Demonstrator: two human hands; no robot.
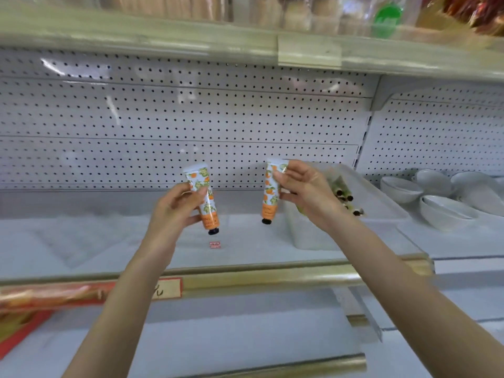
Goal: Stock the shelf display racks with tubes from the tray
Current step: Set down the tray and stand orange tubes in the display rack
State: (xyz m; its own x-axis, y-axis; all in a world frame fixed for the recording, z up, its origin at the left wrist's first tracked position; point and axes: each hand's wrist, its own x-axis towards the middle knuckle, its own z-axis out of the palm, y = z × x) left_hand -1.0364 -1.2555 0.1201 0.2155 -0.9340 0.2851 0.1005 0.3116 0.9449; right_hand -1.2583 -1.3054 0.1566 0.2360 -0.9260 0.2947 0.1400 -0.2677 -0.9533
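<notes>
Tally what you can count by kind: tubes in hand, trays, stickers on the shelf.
Orange-print tubes: 2, one in the left hand, one in the right hand
Clear tray: 1
Red sticker: 1
Total: 4
Tubes inside the tray: too blurred to count.

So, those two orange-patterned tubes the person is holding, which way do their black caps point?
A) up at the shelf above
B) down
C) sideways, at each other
B: the left hand holds the left tube and the right hand the right tube, each with its black cap at the bottom and flat end up.
</notes>
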